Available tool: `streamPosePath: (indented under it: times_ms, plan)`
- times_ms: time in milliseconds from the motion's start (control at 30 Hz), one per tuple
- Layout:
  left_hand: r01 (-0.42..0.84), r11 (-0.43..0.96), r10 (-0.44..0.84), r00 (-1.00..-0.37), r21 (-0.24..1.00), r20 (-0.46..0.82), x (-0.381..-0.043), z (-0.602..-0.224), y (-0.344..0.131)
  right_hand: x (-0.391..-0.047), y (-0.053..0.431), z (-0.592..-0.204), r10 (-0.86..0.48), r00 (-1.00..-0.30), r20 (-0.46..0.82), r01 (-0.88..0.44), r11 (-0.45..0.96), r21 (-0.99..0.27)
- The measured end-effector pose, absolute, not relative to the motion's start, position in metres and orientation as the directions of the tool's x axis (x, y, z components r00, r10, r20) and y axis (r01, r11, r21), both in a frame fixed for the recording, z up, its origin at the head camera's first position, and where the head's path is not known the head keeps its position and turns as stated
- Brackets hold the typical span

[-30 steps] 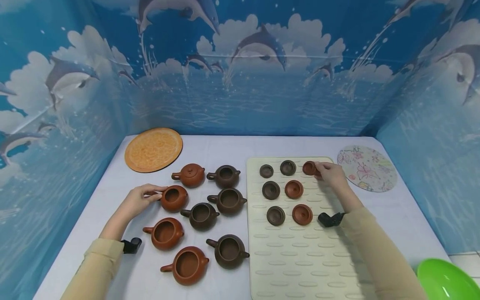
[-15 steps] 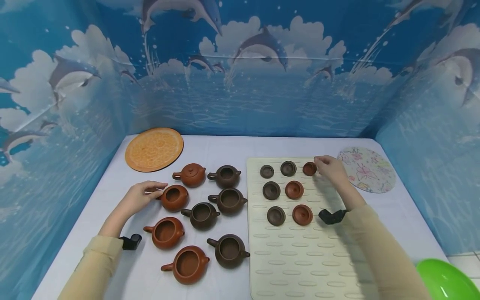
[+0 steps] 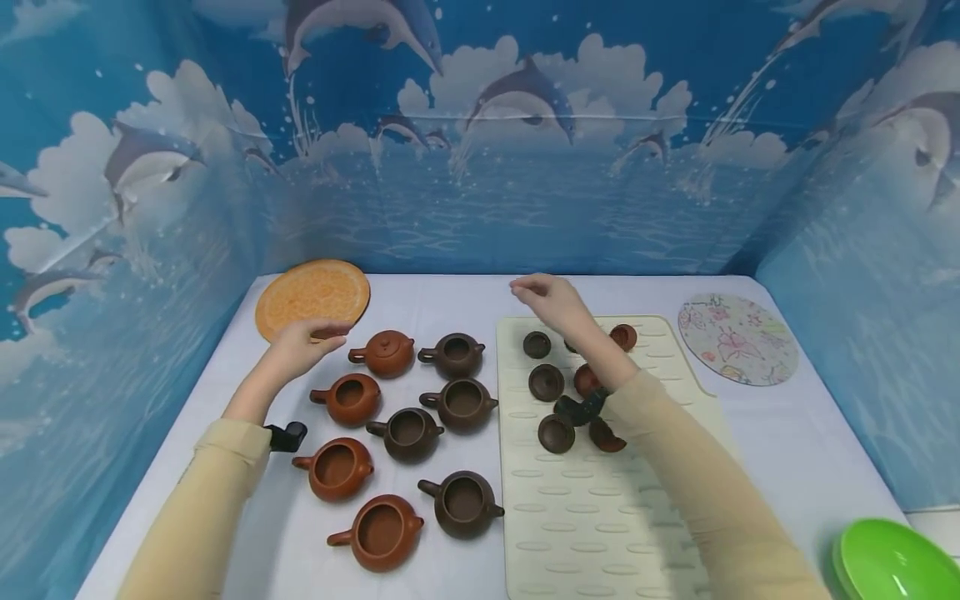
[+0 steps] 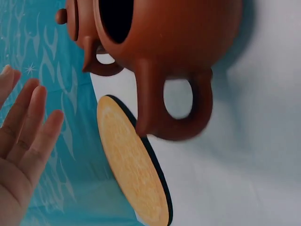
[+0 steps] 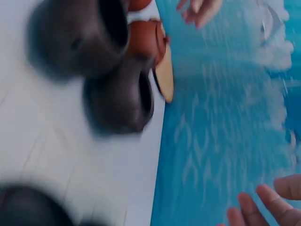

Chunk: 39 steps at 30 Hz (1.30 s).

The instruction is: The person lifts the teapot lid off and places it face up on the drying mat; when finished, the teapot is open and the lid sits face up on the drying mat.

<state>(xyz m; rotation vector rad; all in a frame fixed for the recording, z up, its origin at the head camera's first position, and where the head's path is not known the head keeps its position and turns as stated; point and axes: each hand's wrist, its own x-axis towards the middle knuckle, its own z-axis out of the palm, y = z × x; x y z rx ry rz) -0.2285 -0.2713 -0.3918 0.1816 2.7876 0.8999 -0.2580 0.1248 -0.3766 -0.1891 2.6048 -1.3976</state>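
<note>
My left hand (image 3: 296,350) hovers with extended fingers, holding nothing, left of a lidded reddish-brown teapot (image 3: 386,357). Below that hand stands a lidless reddish teapot (image 3: 362,414); its handle (image 4: 195,125) looms large in the left wrist view. Past the far edge of the cream mat (image 3: 540,575) my right hand (image 3: 555,304) is raised with nothing in it. Two dark lidless teapots (image 3: 456,372) (image 5: 117,101) lie to its left. On the mat rest several small lids, such as a dark one (image 3: 546,382) and a red one (image 3: 623,337); my right arm partly covers others.
Several more lidless teapots, dark (image 3: 467,525) and reddish (image 3: 378,554), stand on the white table. An orange round placemat (image 3: 311,292) lies at the back left, a patterned round mat (image 3: 738,337) at the back right. A green bowl (image 3: 892,558) sits at the lower right.
My right hand has let go of the small red lid and swung left across the mat. My left hand has left the reddish teapot's handle and moved up and away.
</note>
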Motion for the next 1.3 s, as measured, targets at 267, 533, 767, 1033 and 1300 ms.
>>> streamPosePath:
  times_ms: [267,533,767,1033,1300]
  plan:
    - [0.023,0.772,0.183,-0.965,0.635,-0.188,-0.245,-0.410,-0.261,-0.265,0.031,-0.384,-0.330,-0.943,-0.048,-0.143,0.532,-0.834]
    - [-0.006,0.812,0.182,-0.948,0.584,-0.262,-0.252,-0.421,-0.254,-0.264,-0.022,-0.401,-0.390,-0.917,-0.087,-0.159,0.556,-0.816]
    - [-0.028,0.801,0.172,-0.946,0.598,-0.274,-0.254,-0.427,-0.247,-0.264,-0.043,-0.415,-0.411,-0.906,-0.106,-0.168,0.577,-0.799]
    - [-0.053,0.802,0.138,-0.952,0.595,-0.272,-0.254,-0.426,-0.246,-0.264,-0.055,-0.421,-0.374,-0.922,-0.100,-0.194,0.670,-0.717]
    - [-0.048,0.806,0.130,-0.958,0.590,-0.255,-0.251,-0.428,-0.243,-0.258,-0.067,-0.423,-0.381,-0.921,-0.076,-0.255,0.740,-0.622]
